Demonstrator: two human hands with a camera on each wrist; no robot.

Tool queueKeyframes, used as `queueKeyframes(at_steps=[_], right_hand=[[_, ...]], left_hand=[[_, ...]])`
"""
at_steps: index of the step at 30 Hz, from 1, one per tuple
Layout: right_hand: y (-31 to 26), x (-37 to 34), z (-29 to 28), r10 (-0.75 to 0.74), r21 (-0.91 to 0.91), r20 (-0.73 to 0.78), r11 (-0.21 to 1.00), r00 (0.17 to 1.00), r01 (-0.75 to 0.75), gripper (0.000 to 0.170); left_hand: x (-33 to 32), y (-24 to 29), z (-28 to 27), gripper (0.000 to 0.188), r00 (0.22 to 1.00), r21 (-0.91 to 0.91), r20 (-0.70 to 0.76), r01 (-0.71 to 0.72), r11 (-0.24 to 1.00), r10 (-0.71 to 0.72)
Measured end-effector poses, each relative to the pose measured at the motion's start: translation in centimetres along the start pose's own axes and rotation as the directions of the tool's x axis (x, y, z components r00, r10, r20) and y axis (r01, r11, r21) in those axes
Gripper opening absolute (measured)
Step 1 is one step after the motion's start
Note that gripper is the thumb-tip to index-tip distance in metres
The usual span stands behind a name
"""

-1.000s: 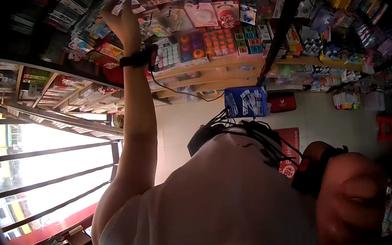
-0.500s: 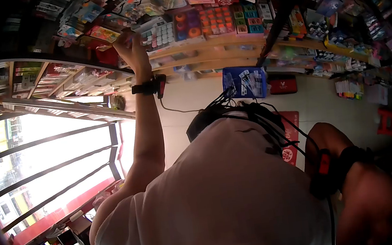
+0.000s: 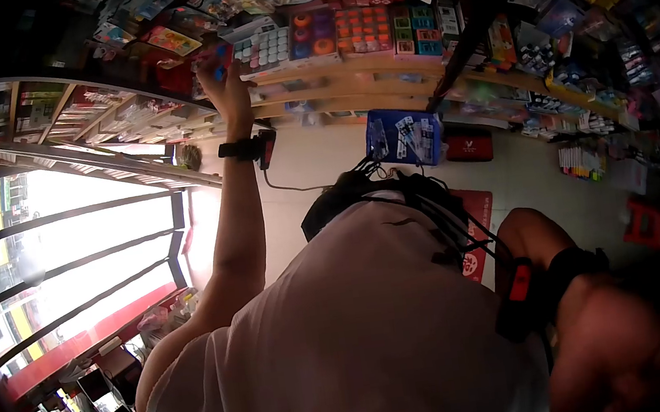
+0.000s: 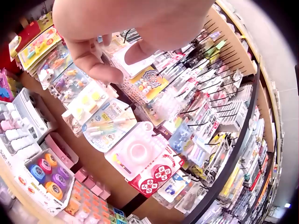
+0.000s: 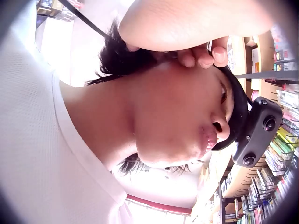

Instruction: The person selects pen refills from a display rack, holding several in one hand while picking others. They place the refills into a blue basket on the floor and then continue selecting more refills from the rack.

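My left hand [image 3: 229,95] reaches out at the shelf's front edge in the head view, fingers spread and bent. Seen from the left wrist, thumb and forefinger stand apart with nothing held between them, the left hand [image 4: 135,23] overlapping hanging packets. Below it hang a pink packet [image 4: 138,150] and a red and white packet [image 4: 156,173]. A box of colourful round items [image 4: 49,175] stands lower left. My right hand [image 5: 196,23] is raised to the side of the head, fingertips [image 5: 219,56] at the temple beside the black headband [image 5: 238,100]; its palm side is hidden.
A blue basket [image 3: 405,136] with packets stands on the floor by a dark red box [image 3: 468,144]. A dark post [image 3: 479,18] crosses the shelves. At left, side shelving [image 3: 91,111] adjoins a bright barred window [image 3: 81,234]. A red stool [image 3: 645,223] is at right.
The left hand has come back from the hanging packets to the shelf's front edge, shifting little in the last half second. The right hand stays raised by the head, its forearm slightly shifted.
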State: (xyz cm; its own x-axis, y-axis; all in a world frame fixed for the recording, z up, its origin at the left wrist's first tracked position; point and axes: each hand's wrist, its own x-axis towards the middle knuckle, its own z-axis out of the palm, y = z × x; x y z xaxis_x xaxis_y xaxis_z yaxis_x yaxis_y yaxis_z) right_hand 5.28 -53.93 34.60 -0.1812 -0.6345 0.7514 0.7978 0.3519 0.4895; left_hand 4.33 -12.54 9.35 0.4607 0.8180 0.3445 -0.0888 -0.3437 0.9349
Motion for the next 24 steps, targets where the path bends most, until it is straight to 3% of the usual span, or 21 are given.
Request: queueKeyframes(at_steps=[2, 16, 18, 19, 20, 21, 22, 24], right_hand=[[0.4, -0.4, 0.3, 0.022, 0.139, -0.097, 0.99, 0.995, -0.008, 0.036], [-1.0, 1.2, -3.2, -0.001, -0.009, 0.08, 1.0, 0.997, 0.001, 0.035], [-0.9, 0.9, -2.6, 0.001, -0.017, 0.061, 1.0, 0.998, 0.0, 0.035], [-0.6, 0.6, -1.5, 0.137, 0.032, 0.13, 0.989, 0.982, -0.142, 0.03], [-0.5, 0.4, -1.0, 0.264, 0.071, 0.202, 0.957, 0.943, -0.283, 0.027], [-0.6, 0.4, -1.0, 0.266, 0.067, 0.203, 0.956, 0.942, -0.284, 0.027], [-0.7, 0.5, -1.1, 0.284, 0.091, 0.218, 0.947, 0.934, -0.309, 0.027], [-0.8, 0.7, -1.8, 0.303, 0.109, 0.234, 0.936, 0.924, -0.335, 0.028]], left_hand=[[-0.3, 0.0, 0.2, 0.04, 0.999, -0.022, 0.005, 0.033, 0.999, -0.033], [-1.1, -2.1, 1.1, 0.035, 0.987, -0.029, 0.093, 0.131, 0.991, -0.128], [-1.1, -3.5, 1.0, 0.028, 0.94, 0.082, 0.263, 0.203, 0.976, -0.218], [-1.4, -4.1, 1.0, 0.028, 0.938, 0.084, 0.267, 0.206, 0.975, -0.221], [-1.7, -4.8, 1.0, 0.027, 0.886, 0.13, 0.361, 0.261, 0.956, -0.291], [-2.1, -5.4, 1.0, 0.027, 0.819, 0.182, 0.448, 0.31, 0.933, -0.359], [-2.5, -6.4, 0.9, 0.027, 0.816, 0.184, 0.45, 0.312, 0.932, -0.362], [-3.4, -8.8, 0.5, 0.029, 0.664, 0.441, 0.589, 0.211, 0.872, -0.459]])
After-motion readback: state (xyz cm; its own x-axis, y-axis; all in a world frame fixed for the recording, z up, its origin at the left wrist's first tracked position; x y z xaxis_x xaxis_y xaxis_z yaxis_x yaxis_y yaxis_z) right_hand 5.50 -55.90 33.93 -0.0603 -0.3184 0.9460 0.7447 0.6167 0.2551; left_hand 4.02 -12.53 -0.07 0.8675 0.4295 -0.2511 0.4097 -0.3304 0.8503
